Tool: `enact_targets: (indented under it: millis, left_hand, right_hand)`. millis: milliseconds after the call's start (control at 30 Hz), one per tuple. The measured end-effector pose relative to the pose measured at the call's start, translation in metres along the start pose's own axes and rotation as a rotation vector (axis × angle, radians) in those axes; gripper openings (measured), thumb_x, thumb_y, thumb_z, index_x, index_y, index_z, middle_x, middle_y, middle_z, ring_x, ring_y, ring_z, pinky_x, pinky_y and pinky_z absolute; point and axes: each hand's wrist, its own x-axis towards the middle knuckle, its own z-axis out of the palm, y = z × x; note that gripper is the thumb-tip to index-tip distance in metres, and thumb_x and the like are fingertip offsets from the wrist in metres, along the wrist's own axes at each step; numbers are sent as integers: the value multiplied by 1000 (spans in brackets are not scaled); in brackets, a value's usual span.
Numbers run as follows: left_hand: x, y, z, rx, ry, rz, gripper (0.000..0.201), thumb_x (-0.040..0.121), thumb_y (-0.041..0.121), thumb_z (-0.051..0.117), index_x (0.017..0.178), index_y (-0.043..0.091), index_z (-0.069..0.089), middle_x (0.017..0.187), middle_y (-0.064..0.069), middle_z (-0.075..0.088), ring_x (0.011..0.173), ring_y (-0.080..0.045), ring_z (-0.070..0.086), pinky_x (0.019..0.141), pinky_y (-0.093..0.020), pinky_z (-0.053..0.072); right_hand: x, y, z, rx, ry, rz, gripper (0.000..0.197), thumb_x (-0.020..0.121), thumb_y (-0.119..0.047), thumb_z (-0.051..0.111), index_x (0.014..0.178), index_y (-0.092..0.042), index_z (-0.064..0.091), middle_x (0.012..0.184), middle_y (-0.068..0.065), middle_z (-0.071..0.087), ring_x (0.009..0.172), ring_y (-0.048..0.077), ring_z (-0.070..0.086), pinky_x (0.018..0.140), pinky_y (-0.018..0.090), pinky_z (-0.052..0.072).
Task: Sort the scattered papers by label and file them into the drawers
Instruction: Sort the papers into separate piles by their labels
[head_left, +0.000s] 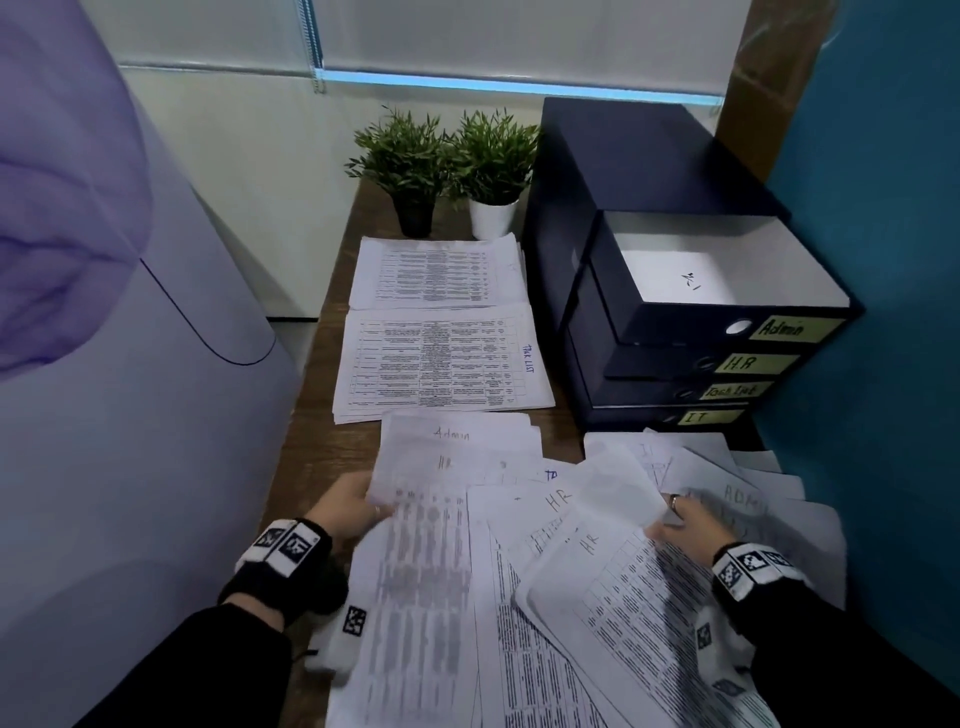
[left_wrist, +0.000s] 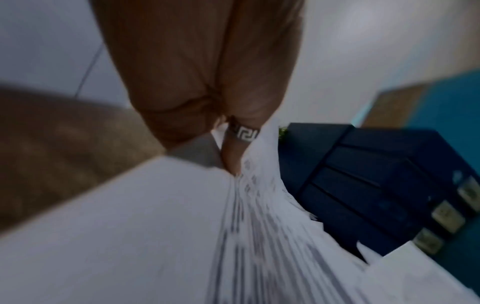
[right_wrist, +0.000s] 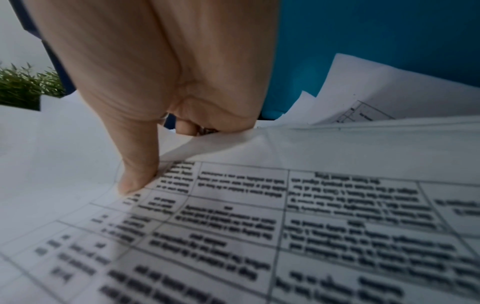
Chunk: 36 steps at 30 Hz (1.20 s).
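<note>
A: Item one, the scattered papers (head_left: 519, 545): loose printed sheets overlapping across the near end of the wooden desk (head_left: 311, 415), several hand-marked "HR", "Admin" and "IT".

B: Hands on them?

A: The left hand (head_left: 345, 512) grips the left edge of a sheaf. The left wrist view adds what the head view hides: fingers (left_wrist: 233, 156) curled under the fanned sheet edges, with a patterned ring (left_wrist: 242, 133). That view is blurred.

B: And the other?

A: The right hand (head_left: 685, 522) holds a lifted sheet. In the right wrist view the thumb (right_wrist: 137, 176) presses on a printed table while the fingers curl beneath the paper; the head view shows only the back of that hand.

B: Sorted stock?

A: Two neat stacks farther up the desk: a near stack (head_left: 441, 364) marked "Task List", and a far stack (head_left: 436, 273) just behind it whose label cannot be read.

B: Storage?

A: The dark drawers (head_left: 675, 364) stand at the right, labelled Admin, H.R, Task List and IT from the top down. The Admin drawer (head_left: 717, 275) is pulled out, with a sheet inside. Only the head view shows the labels legibly.

B: Sundries?

A: Two potted plants (head_left: 452, 166) behind the stacks, and a teal partition (head_left: 883, 260) at the right.
</note>
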Motion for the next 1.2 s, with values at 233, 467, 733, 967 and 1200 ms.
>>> enact_targets:
  millis: [233, 467, 733, 967, 1200]
  left_hand:
    - [-8, 48, -67, -87, 555, 328, 21, 91, 7, 52, 109, 4, 62, 100, -13, 66, 96, -20, 57, 82, -26, 39]
    - [-42, 104, -142, -116, 724, 560, 10, 94, 12, 48, 90, 6, 55, 75, -4, 56, 69, -2, 52, 64, -18, 41]
    - [-80, 154, -108, -417, 482, 639, 28, 98, 14, 37, 73, 18, 49, 51, 9, 63, 41, 7, 51, 39, -5, 37]
    - [-92, 182, -66, -695, 280, 609, 28, 99, 24, 34, 106, 15, 60, 95, 1, 73, 85, -12, 67, 81, -27, 54]
    - [-80, 146, -48, -541, 103, 686, 91, 61, 59, 72, 135, 19, 38, 134, -4, 53, 122, -16, 53, 98, -36, 48]
  right_hand:
    - [-40, -38, -13, 64, 87, -48, 51, 83, -17, 64, 130, -6, 48, 131, 13, 55, 124, 30, 49, 108, 41, 36]
    - [-117, -101, -67, 438, 111, -338, 25, 83, -9, 63, 107, -15, 62, 89, -13, 70, 79, -8, 66, 76, 12, 51]
    - [-147, -204, -83, 787, 109, -655, 63, 53, -58, 77, 102, -20, 68, 105, -3, 73, 101, 11, 67, 89, 25, 53]
    - [-138, -258, -52, 920, 156, -698, 24, 82, -27, 64, 105, -21, 61, 103, -1, 70, 101, 17, 65, 98, 36, 48]
    - [-148, -262, -43, 988, 466, -701, 23, 87, -11, 59, 104, -26, 53, 106, 2, 65, 100, 17, 63, 93, 31, 51]
